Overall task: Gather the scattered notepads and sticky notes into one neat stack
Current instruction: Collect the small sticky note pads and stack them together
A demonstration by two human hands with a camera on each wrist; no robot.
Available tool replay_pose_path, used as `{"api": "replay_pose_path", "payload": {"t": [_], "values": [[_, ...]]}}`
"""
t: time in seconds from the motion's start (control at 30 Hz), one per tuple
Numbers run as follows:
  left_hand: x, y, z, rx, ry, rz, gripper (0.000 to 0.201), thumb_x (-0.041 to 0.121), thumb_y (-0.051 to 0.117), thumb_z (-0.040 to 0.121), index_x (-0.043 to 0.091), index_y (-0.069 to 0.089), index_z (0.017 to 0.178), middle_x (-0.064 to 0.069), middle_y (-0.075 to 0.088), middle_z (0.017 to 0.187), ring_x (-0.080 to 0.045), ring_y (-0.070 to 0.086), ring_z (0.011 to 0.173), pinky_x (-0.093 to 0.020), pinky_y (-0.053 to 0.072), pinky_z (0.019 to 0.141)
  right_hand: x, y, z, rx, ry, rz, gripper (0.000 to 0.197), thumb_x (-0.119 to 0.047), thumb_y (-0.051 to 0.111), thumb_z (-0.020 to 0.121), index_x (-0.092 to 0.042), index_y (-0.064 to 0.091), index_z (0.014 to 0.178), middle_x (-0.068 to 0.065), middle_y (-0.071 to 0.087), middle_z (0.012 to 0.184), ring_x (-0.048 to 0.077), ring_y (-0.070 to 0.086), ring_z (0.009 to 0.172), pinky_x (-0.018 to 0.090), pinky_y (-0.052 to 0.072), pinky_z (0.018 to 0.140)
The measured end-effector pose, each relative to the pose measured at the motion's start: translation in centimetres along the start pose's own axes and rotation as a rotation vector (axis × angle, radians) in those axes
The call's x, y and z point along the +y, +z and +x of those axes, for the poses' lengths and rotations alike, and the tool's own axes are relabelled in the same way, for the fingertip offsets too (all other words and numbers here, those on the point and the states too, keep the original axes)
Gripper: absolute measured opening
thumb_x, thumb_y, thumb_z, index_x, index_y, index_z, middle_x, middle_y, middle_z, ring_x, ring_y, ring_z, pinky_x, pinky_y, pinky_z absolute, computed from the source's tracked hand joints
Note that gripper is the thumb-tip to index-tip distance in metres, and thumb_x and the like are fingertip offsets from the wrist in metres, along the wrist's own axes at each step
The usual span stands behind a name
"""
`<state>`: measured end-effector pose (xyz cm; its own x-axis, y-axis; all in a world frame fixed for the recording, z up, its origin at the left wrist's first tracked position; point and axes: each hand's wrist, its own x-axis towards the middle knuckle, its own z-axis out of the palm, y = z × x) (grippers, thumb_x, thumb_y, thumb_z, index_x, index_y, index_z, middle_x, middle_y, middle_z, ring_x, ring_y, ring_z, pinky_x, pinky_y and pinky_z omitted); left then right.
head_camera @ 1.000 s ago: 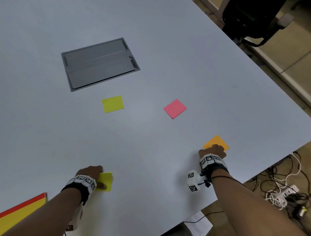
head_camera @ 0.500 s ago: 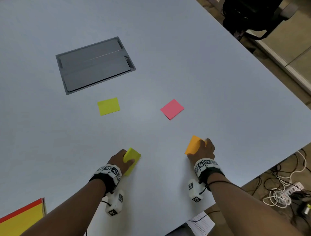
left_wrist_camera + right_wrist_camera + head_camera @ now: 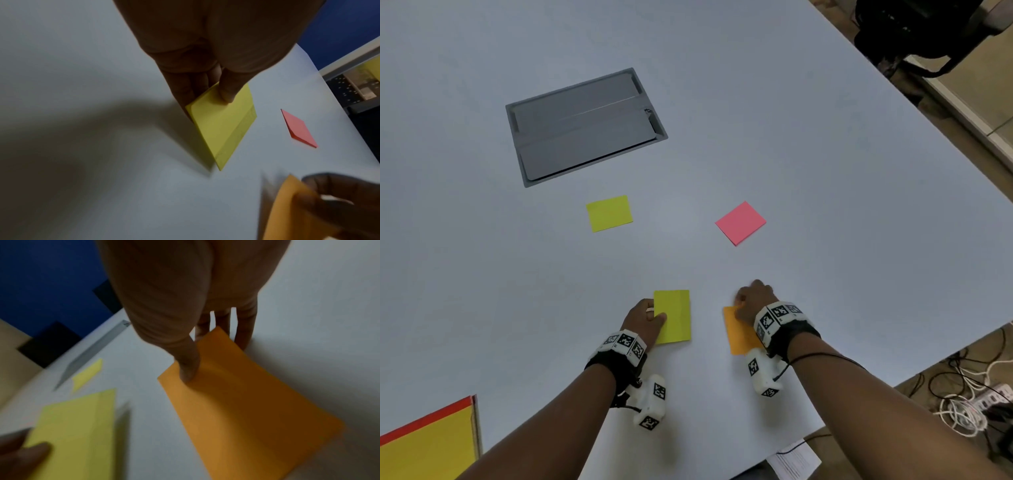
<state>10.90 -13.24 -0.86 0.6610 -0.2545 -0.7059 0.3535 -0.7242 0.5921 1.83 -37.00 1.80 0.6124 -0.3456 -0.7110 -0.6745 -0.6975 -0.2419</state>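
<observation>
- Two hands hold pads near the table's (image 3: 825, 205) front edge: left hand (image 3: 642, 320) pinches a yellow pad (image 3: 674, 317), right hand (image 3: 753, 303) pinches an orange pad (image 3: 738, 334), close but apart.
- Farther, another yellow pad (image 3: 609, 213) and a pink pad (image 3: 740, 222) lie flat.
- Farthest, a grey hatch (image 3: 585, 126).

1. I see a wide pale grey table (image 3: 791, 137) with a grey hatch (image 3: 585, 126) set into its top.
2. A black office chair (image 3: 914, 27) stands at the far right corner.
3. White cables and a power strip (image 3: 993, 394) lie on the brownish floor (image 3: 979, 89).
4. A blue wall (image 3: 41, 280) shows behind.
</observation>
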Motion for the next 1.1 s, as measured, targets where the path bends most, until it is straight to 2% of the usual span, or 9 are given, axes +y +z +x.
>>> {"api": "replay_pose_path", "payload": {"t": [0.13,0.27,0.37,0.43,0.57,0.63,0.8,1.0,1.1], "values": [[1.2,-0.5,-0.8,0.004,0.042,-0.073,0.027,0.041,0.057,0.066,0.031,0.058,0.091,-0.003,0.069,0.081,-0.026,0.062,0.081,-0.046,0.053,0.088,-3.7,-1.4,-0.3,0.009,-0.311,0.316,0.015,-0.012,0.067,0.078,-0.022,0.061,0.087,-0.004,0.057,0.090,0.014,0.051,0.087,0.018,0.038,0.070],[3.7,-0.7,-2.2,-0.059,0.135,-0.258,0.018,0.036,0.063,0.076,0.030,0.064,0.093,0.006,0.069,0.063,-0.019,0.063,0.073,-0.044,0.054,0.082,-7.0,-1.8,0.1,0.103,-0.328,0.547,0.016,-0.015,0.070,0.077,-0.025,0.058,0.082,-0.004,0.059,0.086,0.013,0.053,0.082,0.012,0.037,0.062],[4.7,-1.0,-2.3,-0.089,0.154,-0.334,0.024,0.021,0.070,0.081,0.021,0.063,0.104,-0.007,0.074,0.088,-0.019,0.068,0.082,-0.042,0.056,0.086,-8.3,-1.4,0.9,0.142,-0.304,0.644,0.014,-0.016,0.070,0.078,-0.023,0.061,0.085,-0.002,0.062,0.089,0.013,0.054,0.085,0.013,0.038,0.063],[4.9,-1.4,-2.0,-0.061,0.169,-0.309,0.029,0.025,0.074,0.072,0.022,0.064,0.099,-0.015,0.073,0.100,-0.024,0.069,0.088,-0.040,0.056,0.086,-9.0,-1.2,1.2,0.154,-0.299,0.688,0.013,-0.016,0.071,0.078,-0.022,0.062,0.085,-0.001,0.062,0.090,0.014,0.055,0.086,0.018,0.040,0.066],[5.1,-2.7,-0.8,0.105,0.165,-0.175,0.016,0.042,0.065,0.067,0.030,0.066,0.077,-0.008,0.073,0.088,-0.025,0.067,0.085,-0.037,0.053,0.079,-8.3,-1.6,3.0,0.312,-0.234,0.659,0.019,-0.021,0.071,0.079,-0.011,0.064,0.094,0.004,0.060,0.102,0.018,0.057,0.087,0.025,0.041,0.076],[5.3,-3.7,0.1,0.165,0.169,-0.098,0.018,0.042,0.065,0.072,0.026,0.068,0.080,-0.006,0.070,0.088,-0.027,0.065,0.087,-0.036,0.050,0.079,-6.8,-2.2,4.4,0.404,-0.181,0.504,0.027,-0.019,0.070,0.079,-0.008,0.061,0.101,0.009,0.055,0.116,0.026,0.055,0.102,0.028,0.041,0.082],[5.9,-7.2,4.0,0.287,0.235,0.215,0.025,0.025,0.066,0.083,0.007,0.068,0.100,-0.013,0.054,0.133,-0.027,0.049,0.124,-0.034,0.037,0.106,-3.1,-3.8,6.2,0.321,-0.051,0.039,0.046,-0.024,0.065,0.080,-0.013,0.049,0.122,0.001,0.020,0.157,0.030,0.030,0.132,0.040,0.042,0.099],[6.3,-10.8,9.7,0.251,0.193,0.512,0.030,0.038,0.060,0.084,0.021,0.065,0.107,-0.001,0.017,0.159,-0.024,0.012,0.147,-0.039,0.018,0.119,-2.6,-2.8,6.3,0.261,-0.178,-0.181,0.057,-0.021,0.057,0.085,-0.008,0.037,0.137,0.005,0.043,0.144,0.032,0.036,0.129,0.038,0.046,0.094],[6.9,-11.7,11.7,0.262,0.179,0.577,0.030,0.039,0.060,0.084,0.023,0.065,0.109,0.001,0.006,0.161,-0.022,0.006,0.148,-0.039,0.019,0.119,-3.8,-1.5,5.8,0.334,-0.302,-0.166,0.038,-0.016,0.061,0.076,-0.009,0.061,0.114,0.008,0.066,0.111,0.037,0.053,0.109,0.040,0.051,0.075]]}}
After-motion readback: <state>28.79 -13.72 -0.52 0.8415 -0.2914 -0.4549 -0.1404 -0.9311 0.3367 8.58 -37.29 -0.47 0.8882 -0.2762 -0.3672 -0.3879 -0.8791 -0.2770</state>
